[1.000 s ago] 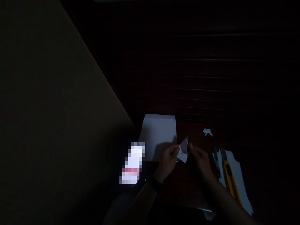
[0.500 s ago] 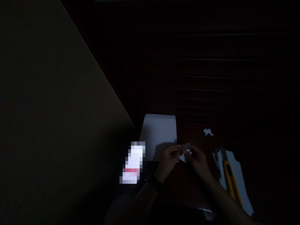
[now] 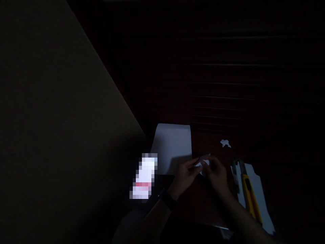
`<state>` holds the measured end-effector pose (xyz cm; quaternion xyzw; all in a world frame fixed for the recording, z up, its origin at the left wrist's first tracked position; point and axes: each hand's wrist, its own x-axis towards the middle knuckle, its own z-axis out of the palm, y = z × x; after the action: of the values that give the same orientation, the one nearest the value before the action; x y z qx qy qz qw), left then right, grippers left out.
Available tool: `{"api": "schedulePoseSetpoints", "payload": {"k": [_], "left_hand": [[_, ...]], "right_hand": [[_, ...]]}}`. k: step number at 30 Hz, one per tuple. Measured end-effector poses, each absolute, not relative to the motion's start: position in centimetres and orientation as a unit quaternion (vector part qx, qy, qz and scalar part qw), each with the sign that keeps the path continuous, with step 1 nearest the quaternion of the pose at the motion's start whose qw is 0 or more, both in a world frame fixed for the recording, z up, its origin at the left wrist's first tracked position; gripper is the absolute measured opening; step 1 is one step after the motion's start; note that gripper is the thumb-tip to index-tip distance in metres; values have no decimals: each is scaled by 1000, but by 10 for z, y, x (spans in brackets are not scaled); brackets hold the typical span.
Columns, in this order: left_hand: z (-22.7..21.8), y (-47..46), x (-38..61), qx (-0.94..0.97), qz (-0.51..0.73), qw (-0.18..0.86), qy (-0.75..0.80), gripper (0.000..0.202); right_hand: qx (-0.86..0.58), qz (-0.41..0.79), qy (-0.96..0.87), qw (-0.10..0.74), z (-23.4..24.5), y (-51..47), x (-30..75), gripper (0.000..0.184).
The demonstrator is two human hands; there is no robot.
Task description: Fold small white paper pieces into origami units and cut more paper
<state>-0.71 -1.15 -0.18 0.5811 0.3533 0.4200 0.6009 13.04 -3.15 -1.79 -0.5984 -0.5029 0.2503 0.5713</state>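
A small folded piece of white paper [image 3: 203, 158] is pinched between my two hands above the dark table. My left hand [image 3: 186, 173], with a dark band on its wrist, grips the paper's left side. On its right side, the thumb and fingers of my right hand [image 3: 215, 172] are closed on it. Part of the paper is hidden behind the fingers. Left of my hands lies a white sheet of paper [image 3: 172, 145], partly in shadow. A small folded white paper shape [image 3: 225, 143] rests beyond my right hand.
A yellow utility knife [image 3: 250, 196] lies on white paper [image 3: 261, 200] at the right, beside a dark tool [image 3: 235, 176]. A lit phone screen [image 3: 144, 176], pixelated, is at the left. Dark slatted panelling [image 3: 228, 81] rises behind the table; a pale wall [image 3: 63, 118] stands left.
My hands have shifted slightly to the right with the small paper. The paper is tilted flatter, and my left fingers reach further along it. The other things have stayed put.
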Motion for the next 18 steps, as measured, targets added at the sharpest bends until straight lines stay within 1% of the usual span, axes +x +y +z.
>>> {"api": "schedulePoseSetpoints", "payload": {"k": [2,5,8,10,14,16,18], "left_hand": [[-7,-9,-6,578,427,595,361,36],[-14,-6,-7,573,431,588,374,35],[-15,-7,-7,576,446,571,379,32],[-15,-7,-7,576,454,561,384,31],[-12,-4,-10,537,462,571,415,31],[-10,-3,-12,508,471,594,410,32],[-10,-1,-14,485,479,618,392,31]], "right_hand": [[-596,240,-492,587,-19,-32,129,15],[-594,252,-449,618,-24,-31,129,25],[-582,289,-410,640,-28,-29,130,35],[-570,327,-395,642,-28,-29,131,37],[-498,452,-381,634,-17,-33,132,32],[-438,526,-369,628,-10,-36,133,25],[-406,571,-350,622,-5,-37,135,17]]}}
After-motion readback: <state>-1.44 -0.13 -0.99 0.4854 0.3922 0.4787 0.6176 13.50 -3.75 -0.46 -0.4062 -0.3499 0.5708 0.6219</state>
